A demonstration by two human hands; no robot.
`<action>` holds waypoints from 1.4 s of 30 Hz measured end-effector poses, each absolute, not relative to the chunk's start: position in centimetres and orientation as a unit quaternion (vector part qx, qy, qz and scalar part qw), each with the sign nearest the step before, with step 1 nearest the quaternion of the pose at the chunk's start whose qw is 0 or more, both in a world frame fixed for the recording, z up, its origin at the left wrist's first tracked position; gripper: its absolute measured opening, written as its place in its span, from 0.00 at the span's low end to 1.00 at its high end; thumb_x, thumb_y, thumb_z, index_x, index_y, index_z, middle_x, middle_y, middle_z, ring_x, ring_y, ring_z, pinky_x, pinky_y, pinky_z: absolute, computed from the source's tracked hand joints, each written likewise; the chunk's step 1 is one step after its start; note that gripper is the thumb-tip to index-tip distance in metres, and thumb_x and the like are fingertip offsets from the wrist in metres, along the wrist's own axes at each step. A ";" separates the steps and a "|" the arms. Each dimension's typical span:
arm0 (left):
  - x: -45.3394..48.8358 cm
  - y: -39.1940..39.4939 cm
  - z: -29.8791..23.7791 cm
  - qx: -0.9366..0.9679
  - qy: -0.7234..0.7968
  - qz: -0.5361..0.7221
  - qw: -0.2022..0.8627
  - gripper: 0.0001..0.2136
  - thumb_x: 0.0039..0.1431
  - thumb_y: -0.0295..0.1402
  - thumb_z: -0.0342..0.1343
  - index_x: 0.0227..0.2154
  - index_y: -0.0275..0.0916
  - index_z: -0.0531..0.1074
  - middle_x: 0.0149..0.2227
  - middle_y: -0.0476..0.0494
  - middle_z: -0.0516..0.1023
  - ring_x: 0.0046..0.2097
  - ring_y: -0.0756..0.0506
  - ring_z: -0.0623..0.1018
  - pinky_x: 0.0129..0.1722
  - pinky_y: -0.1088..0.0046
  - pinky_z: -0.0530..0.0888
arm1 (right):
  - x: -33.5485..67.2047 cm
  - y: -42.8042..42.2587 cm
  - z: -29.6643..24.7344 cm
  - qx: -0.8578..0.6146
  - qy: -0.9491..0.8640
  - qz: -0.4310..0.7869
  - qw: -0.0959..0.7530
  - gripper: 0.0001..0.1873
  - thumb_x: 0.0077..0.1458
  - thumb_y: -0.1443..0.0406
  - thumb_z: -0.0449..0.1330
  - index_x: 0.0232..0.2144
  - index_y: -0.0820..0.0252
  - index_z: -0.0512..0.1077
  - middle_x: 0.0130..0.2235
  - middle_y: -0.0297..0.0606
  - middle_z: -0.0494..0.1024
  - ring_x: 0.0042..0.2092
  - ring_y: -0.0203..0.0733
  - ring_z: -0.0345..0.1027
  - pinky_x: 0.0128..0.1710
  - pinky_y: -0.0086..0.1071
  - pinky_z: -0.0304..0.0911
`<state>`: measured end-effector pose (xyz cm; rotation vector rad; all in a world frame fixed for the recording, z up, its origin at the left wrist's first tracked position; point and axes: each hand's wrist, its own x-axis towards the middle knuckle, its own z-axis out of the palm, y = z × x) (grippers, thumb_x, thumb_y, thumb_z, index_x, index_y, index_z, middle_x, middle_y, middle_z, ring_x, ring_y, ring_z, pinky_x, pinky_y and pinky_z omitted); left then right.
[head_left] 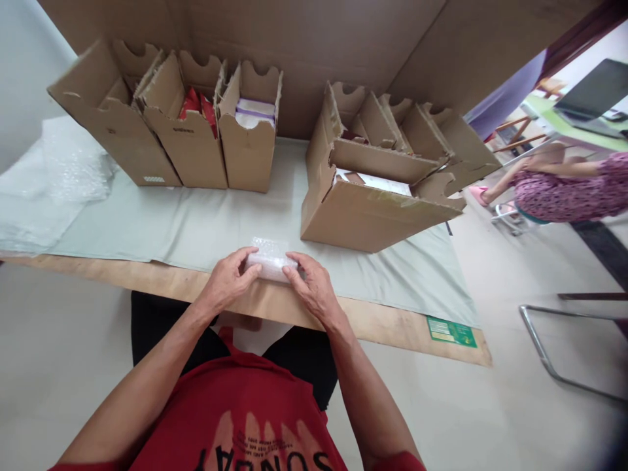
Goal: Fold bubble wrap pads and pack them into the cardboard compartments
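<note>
Small clear bubble-wrapped packet (pixel 269 261), soft and dimpled, roughly rectangular, at lower centre of the frame near the front edge of the pale wooden table (pixel 373 322). Pinched at both ends: left hand (pixel 226 282) closed on its left end, right hand (pixel 314 285) closed on its right. Underneath, smooth grey-green cloth sheet (pixel 196 229), with open flat room to left and right of the hands. Upper left: three upright brown corrugated cardboard bins (pixel 186 140) with scalloped rims, beside crinkled loose bubble wrap (pixel 73 163). Upper right: tilted divided cardboard box (pixel 377 209). Green printed label (pixel 451 331) on the table edge, unreadable. Across the red shirt (pixel 245 418), upside down: "SUNDAY".
</note>
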<state>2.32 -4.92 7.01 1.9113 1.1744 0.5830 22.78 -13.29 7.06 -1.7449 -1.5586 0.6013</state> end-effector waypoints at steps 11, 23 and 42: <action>4.3 -3.4 4.7 0.771 0.520 0.289 0.228 0.19 0.60 0.36 0.57 0.53 0.37 0.74 0.44 0.39 0.78 0.39 0.43 0.79 0.45 0.64 0.76 | 22.6 -7.5 7.5 -0.686 -0.683 0.181 0.174 0.28 0.62 0.62 0.60 0.62 0.63 0.69 0.63 0.54 0.72 0.62 0.59 0.66 0.61 0.54 0.60; 2.2 -6.5 6.3 0.626 0.516 0.409 0.418 0.23 0.59 0.42 0.60 0.54 0.36 0.73 0.51 0.35 0.78 0.48 0.42 0.80 0.44 0.65 0.78 | 22.2 -8.9 7.7 -0.640 -0.566 0.348 0.386 0.08 0.54 0.59 0.62 0.34 0.56 0.70 0.34 0.32 0.76 0.35 0.39 0.69 0.38 0.32 0.66; 5.3 -10.1 10.3 0.767 0.291 0.183 0.541 0.08 0.60 0.35 0.53 0.37 0.40 0.77 0.30 0.49 0.78 0.31 0.47 0.74 0.31 0.73 0.70 | 26.1 -17.6 14.8 -0.631 -0.651 0.324 0.270 0.06 0.56 0.64 0.64 0.38 0.55 0.77 0.30 0.30 0.77 0.31 0.38 0.68 0.32 0.31 0.62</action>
